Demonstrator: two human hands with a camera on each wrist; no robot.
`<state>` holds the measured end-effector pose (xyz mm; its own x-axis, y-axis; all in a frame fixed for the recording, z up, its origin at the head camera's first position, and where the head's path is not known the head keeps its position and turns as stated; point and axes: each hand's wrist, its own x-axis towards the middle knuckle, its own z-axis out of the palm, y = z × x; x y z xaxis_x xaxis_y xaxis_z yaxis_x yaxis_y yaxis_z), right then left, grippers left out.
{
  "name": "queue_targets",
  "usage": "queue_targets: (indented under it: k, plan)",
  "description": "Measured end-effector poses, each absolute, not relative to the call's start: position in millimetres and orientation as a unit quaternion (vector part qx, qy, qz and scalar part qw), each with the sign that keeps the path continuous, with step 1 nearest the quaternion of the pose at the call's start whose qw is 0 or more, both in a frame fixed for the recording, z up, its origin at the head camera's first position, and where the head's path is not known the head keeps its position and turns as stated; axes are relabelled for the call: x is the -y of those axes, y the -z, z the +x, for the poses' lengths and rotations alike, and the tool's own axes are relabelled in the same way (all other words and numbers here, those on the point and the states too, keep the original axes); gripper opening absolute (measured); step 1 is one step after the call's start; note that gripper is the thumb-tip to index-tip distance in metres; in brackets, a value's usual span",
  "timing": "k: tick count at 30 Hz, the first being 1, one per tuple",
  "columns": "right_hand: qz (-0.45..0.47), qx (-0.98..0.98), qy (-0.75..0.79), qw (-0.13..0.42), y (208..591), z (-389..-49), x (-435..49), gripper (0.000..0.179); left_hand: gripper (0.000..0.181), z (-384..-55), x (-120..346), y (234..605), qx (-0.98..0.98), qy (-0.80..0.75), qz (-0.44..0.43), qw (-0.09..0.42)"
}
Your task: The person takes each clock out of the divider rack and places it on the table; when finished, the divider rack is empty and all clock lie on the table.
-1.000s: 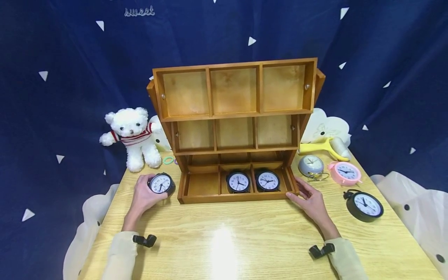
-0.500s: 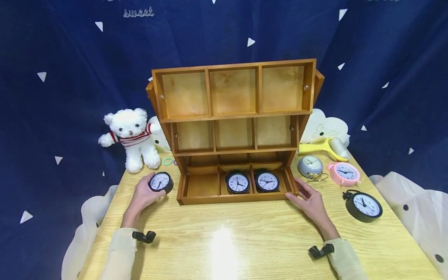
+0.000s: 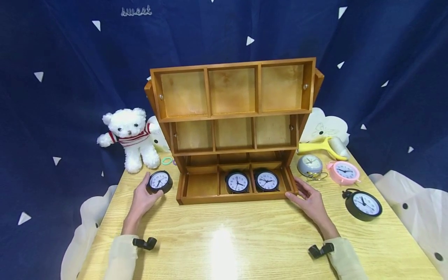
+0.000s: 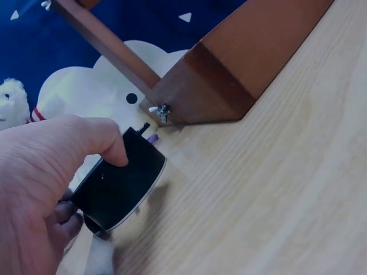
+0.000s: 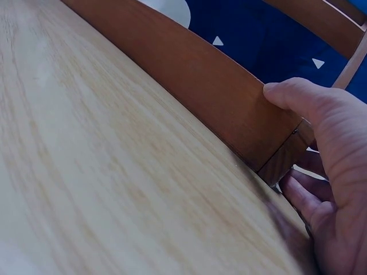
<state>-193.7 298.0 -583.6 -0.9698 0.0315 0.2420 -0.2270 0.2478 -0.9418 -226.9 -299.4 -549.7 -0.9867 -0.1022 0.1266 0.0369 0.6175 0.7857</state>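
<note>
My left hand (image 3: 142, 198) grips a round black alarm clock (image 3: 159, 181) with a white dial, left of the wooden storage rack. Its thumb lies on the near side of the case; in the left wrist view the clock (image 4: 123, 177) is tilted close over the table, the other fingers partly hidden behind it. My right hand (image 3: 311, 202) holds the front right corner of the tiered wooden rack (image 3: 210, 199), thumb on the front board (image 5: 229, 109) and fingers round the side. Two more black clocks sit in the rack's bottom tier, the middle one (image 3: 237, 182) and the right one (image 3: 267, 181).
On the right stand a grey clock (image 3: 310, 165), a pink clock (image 3: 344, 173) and another black clock (image 3: 364, 205), with a yellow-handled lint roller (image 3: 320, 147) behind. A white teddy bear (image 3: 129, 136) and a green ring (image 3: 167, 161) are at the left.
My left hand has shifted slightly left and turned a little with the clock still in its grip. My right hand stays at the rack's corner.
</note>
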Motion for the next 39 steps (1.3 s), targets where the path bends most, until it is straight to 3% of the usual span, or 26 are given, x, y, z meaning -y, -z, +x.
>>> queue_targets:
  k: [7, 12, 26, 39]
  plan:
    - [0.058, 0.784, -0.609, 0.106, 579.1, -193.8, -297.8, 0.071, 0.089, -216.9, 282.7, 540.3, 0.885, 0.436, -0.005, 0.163]
    - [0.057, 0.789, -0.602, 0.108, 578.7, -194.5, -298.8, 0.071, 0.088, -210.0, 268.2, 530.3, 0.886, 0.421, -0.038, 0.191]
    - [0.062, 0.785, -0.606, 0.111, 593.5, -190.9, -295.6, 0.070, 0.081, -194.7, 207.8, 525.6, 0.876, 0.447, -0.123, 0.132]
    - [0.068, 0.784, -0.604, 0.121, 587.8, -194.6, -298.5, 0.069, 0.083, -211.8, 129.8, 533.5, 0.867, 0.447, -0.202, 0.085]
